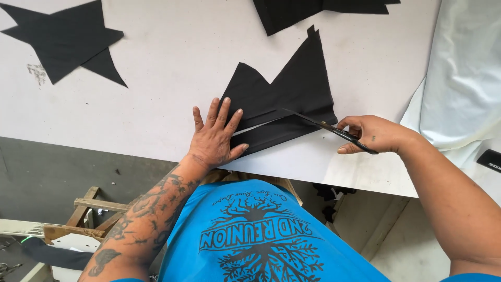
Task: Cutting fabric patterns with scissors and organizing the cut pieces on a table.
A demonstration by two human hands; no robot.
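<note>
The jagged piece of black fabric [292, 94] lies flat on the white tabletop near its front edge, with two pointy peaks sticking up toward the far side. A cut runs partway in from its lower left, so a thin strip sits split off along the bottom. The dark-handled scissors [334, 129] have their blades open and slid into the cloth from the right, tips pointing left.

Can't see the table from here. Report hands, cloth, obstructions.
Left hand flat on black cloth, pinning it. Right hand shut on scissors, blades in the cloth. Nothing in the blades' way; other black scraps lie apart.
</note>
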